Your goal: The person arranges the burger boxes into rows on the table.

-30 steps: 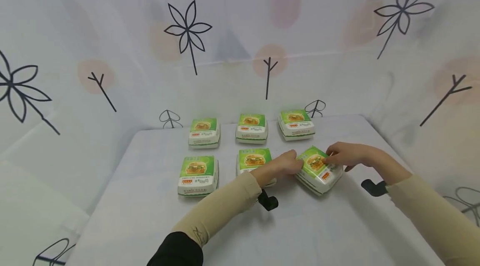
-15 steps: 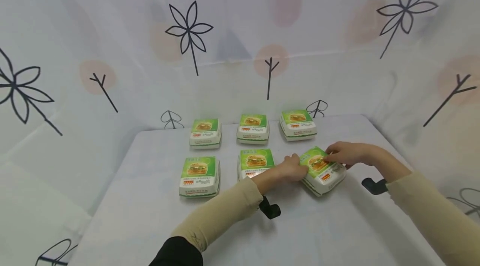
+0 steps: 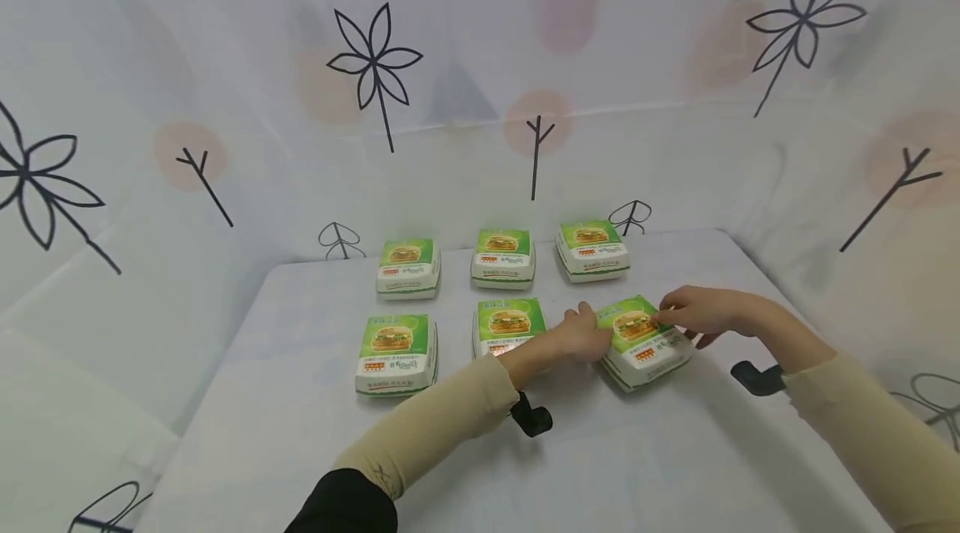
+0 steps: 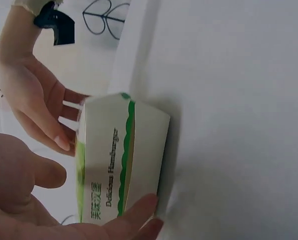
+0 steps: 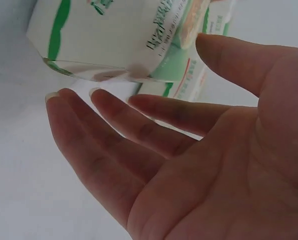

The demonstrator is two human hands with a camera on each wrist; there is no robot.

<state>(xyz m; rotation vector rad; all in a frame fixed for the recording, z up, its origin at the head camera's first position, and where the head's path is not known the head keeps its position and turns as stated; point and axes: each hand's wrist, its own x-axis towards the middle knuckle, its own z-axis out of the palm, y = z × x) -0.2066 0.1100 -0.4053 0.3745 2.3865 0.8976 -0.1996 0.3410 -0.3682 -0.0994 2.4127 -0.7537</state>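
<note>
A white and green hamburger box (image 3: 637, 341) sits at an angle at the front right of the table, between both hands. My left hand (image 3: 581, 337) is at its left side; in the left wrist view its fingers lie along the box wall (image 4: 106, 150) with the thumb off the box. My right hand (image 3: 697, 314) is at the box's right side. In the right wrist view, that hand (image 5: 203, 150) has its fingers extended and spread just beside the box (image 5: 109, 35), thumb tip at its top edge. Another burger box (image 3: 510, 318) is partly hidden behind my left forearm.
Three matching boxes form a back row: left box (image 3: 408, 269), middle box (image 3: 503, 259) and right box (image 3: 592, 251). One more box (image 3: 395, 356) stands front left. A white cloth covers the table (image 3: 300, 433), and a patterned curtain (image 3: 450, 174) hangs behind.
The front right box has turned slightly counterclockwise, its front now facing nearer to me. My right hand has shifted a little rightward, and its fingers have eased away from the box.
</note>
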